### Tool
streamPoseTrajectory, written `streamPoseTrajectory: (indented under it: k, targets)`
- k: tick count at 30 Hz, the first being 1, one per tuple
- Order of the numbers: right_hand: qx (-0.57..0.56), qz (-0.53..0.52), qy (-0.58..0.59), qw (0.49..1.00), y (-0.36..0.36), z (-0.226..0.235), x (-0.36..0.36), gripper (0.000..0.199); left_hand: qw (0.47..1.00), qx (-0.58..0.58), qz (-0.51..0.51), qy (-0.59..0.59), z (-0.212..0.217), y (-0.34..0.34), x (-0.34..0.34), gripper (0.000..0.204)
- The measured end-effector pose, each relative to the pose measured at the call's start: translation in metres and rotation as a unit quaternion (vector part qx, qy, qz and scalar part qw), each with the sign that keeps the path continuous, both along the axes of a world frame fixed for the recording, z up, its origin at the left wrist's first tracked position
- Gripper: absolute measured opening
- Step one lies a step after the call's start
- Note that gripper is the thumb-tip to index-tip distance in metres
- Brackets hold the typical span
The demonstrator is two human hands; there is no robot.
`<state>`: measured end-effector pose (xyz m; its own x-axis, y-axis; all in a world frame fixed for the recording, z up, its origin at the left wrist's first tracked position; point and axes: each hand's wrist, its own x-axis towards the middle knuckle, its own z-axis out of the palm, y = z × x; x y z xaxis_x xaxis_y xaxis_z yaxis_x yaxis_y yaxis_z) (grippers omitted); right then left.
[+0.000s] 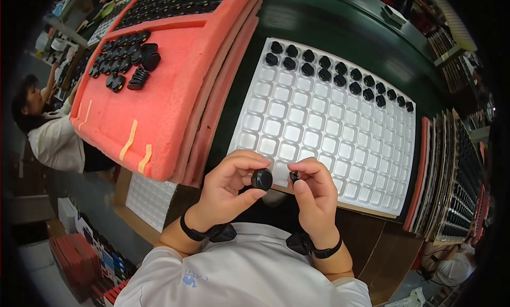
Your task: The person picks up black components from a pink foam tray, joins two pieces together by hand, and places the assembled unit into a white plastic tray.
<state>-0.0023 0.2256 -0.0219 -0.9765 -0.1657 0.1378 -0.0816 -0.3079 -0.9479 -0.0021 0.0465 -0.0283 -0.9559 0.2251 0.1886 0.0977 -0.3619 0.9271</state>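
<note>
Between the thumb and fingers of my left hand (229, 186) is a round black cap-like piece (262, 179), its flat face turned toward my other hand. My right hand (317, 192) pinches a smaller black piece (294, 177); its exact kind is too small to make out. The two pieces are apart, above the near edge of a white moulded tray (319, 139) with rows of square pockets. Black parts (324, 62) fill pockets in the tray's two far rows. Wristbands with black boxy units circle both my wrists.
Left stands a stack of pink foam trays (159, 110) with loose black round parts (119, 57) on top. Upright stacked trays (446, 174) line the right side. A cardboard box (143, 200) holds another white tray below left. A person in white (56, 131) works at far left.
</note>
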Motion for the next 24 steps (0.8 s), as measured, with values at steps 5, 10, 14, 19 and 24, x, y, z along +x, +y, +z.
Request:
streamPoseTrajectory:
  k: [5, 10, 14, 19, 24]
  targets:
    - [0.120, 0.008, 0.150, 0.981, -0.005, 0.003, -0.006, 0.022, 0.996, -0.068, 0.016, 0.056, 0.004, 0.002, 0.003, 0.043]
    - [0.094, 0.042, 0.077, 0.992, -0.005, -0.004, -0.003, 0.022, 0.985, -0.101, -0.009, 0.138, 0.004, -0.004, -0.001, 0.044]
    - [0.091, 0.008, 0.136, 0.986, -0.015, -0.007, -0.004, 0.020, 0.988, -0.113, 0.013, 0.107, 0.010, 0.002, 0.002, 0.042]
    - [0.048, 0.008, 0.108, 0.993, -0.018, -0.008, -0.001, 0.019, 0.974, -0.172, -0.006, 0.146, 0.010, -0.002, 0.000, 0.045]
    - [-0.151, 0.065, -0.030, 0.986, -0.018, -0.004, -0.003, 0.016, 0.997, -0.011, -0.068, 0.042, 0.002, -0.005, -0.003, 0.040]
